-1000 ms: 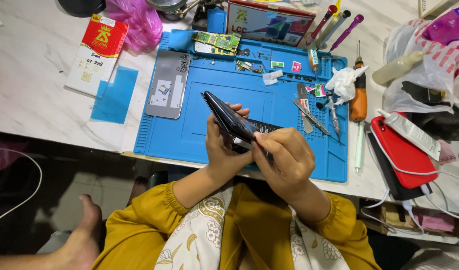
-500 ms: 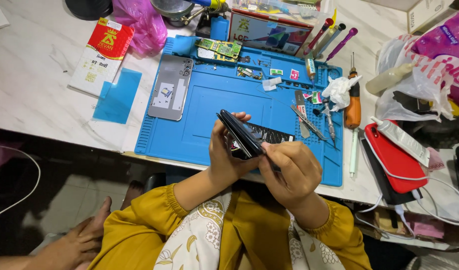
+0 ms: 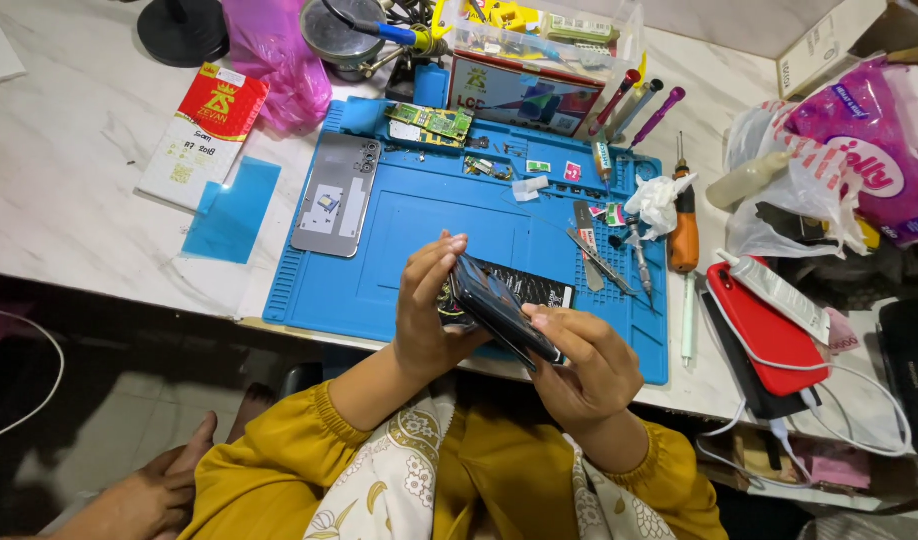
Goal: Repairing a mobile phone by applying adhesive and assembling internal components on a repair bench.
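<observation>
My left hand (image 3: pixel 431 315): curled around the dark phone (image 3: pixel 504 308) (tilted).
My right hand (image 3: pixel 582 368): pinching its lower edge above the blue mat (image 3: pixel 419 235).

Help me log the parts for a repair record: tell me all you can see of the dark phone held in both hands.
The dark phone is a slim, flat, glossy black slab, seen nearly edge-on and tilted, its upper end toward the left. The left hand clasps its upper end, fingers curled over the edge; the right hand supports the lower end from beneath. It is held above the near edge of the blue work mat. Whether its back is fitted cannot be told.
</observation>
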